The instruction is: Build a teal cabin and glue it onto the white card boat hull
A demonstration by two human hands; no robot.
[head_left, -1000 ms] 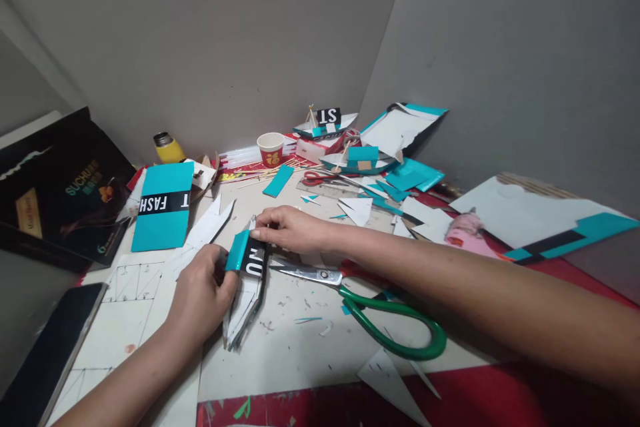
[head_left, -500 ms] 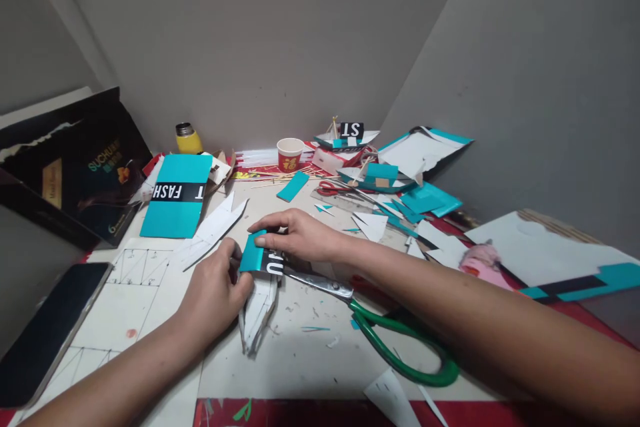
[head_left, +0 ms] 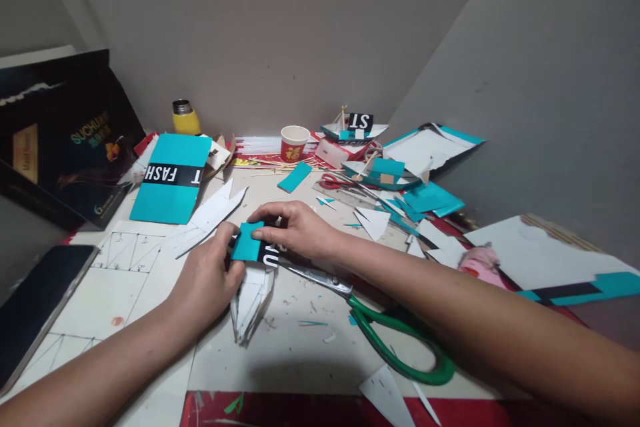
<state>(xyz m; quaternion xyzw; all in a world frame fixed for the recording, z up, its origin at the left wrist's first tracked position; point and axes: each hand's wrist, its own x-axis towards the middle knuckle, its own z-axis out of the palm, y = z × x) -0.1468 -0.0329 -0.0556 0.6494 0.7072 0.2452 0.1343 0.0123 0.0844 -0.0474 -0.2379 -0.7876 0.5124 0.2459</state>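
Note:
A small teal-and-black piece of card (head_left: 246, 245) with white letters lies across a folded white paper boat (head_left: 253, 300), whose pointed end faces me. My left hand (head_left: 207, 273) is closed at the left side of the boat, thumb and fingers at the card's edge. From the right, my right hand (head_left: 295, 230) pinches the far edge of the card, thumb on top. Part of the boat is hidden under the card and fingers. Large green-handled scissors (head_left: 367, 323) lie just right of the boat, partly beneath my right forearm.
Two teal paper boats, one by a red-handled pair of scissors (head_left: 340, 180), stand at the back right near a paper cup (head_left: 294, 143). Card scraps (head_left: 373, 221) litter the right. At left are a phone (head_left: 40, 307), a drawn sheet (head_left: 125, 293) and a teal card (head_left: 170, 180).
The view has shifted slightly. Both hands keep their hold, and the card now looks flatter across the boat, with its near edge less bent.

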